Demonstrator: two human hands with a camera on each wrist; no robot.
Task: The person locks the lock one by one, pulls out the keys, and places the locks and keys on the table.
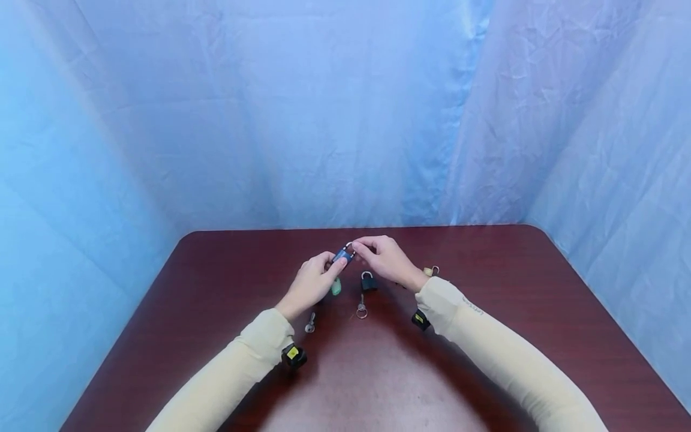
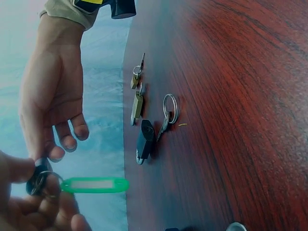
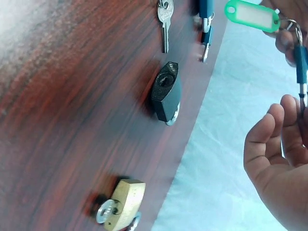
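Blue padlock (image 1: pixel 342 256), its green tag (image 1: pixel 336 287) hanging below, is pinched above the desk (image 1: pixel 486 312) by left hand (image 1: pixel 311 284) and right hand (image 1: pixel 384 259); steady key alignment seems needed next.

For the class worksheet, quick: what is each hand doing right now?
Left hand: pinches the blue padlock.
Right hand: pinches the same padlock's other end.
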